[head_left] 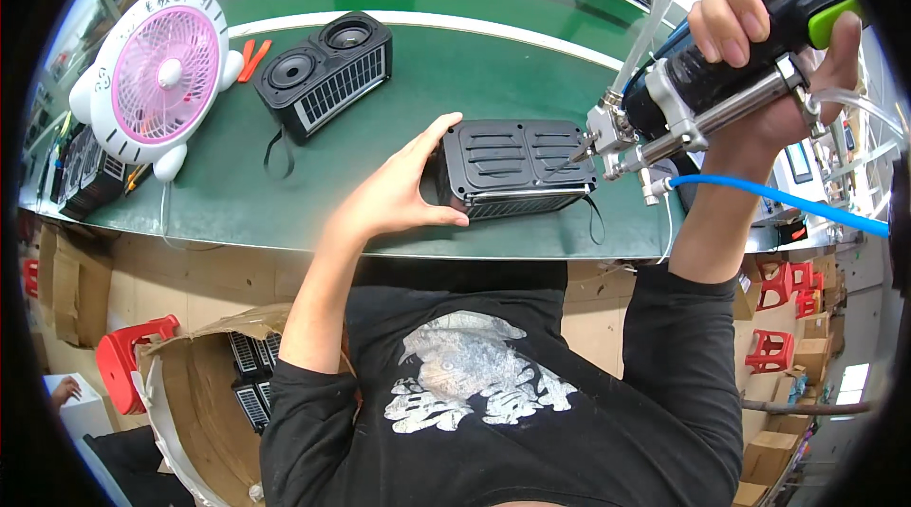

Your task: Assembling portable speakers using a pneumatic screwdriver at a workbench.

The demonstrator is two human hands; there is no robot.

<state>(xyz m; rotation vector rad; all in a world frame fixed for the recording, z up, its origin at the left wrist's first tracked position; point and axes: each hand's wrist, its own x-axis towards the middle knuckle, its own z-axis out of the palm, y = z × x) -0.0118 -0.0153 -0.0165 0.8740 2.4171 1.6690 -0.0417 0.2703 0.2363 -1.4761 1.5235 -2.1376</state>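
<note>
- Black speaker housing (517,168): lay on the green worktop (399,118) near its near edge, ribbed back panel up, grille facing the person.
- Left hand (403,186): held the housing's left end, thumb along the near lower edge, fingers spread up the far side.
- Right hand (759,23): closed round the black grip of a pneumatic screwdriver (702,99), raised at the right; the metal tip touched the housing's right end.
- Blue air hose (778,199): ran right from the tool's underside; clear tubing rose from its front.
- Second black speaker (325,71): stood farther left on the worktop, two round drivers up, well apart from the first.
- Pink-and-white desk fan (163,66): stood at the far left.
- Orange tools (252,57): lay between fan and second speaker.
- Cardboard box (204,393): sat below the worktop at the near left, holding more black units.
- Red stool (128,350): stood beside the box.
</note>
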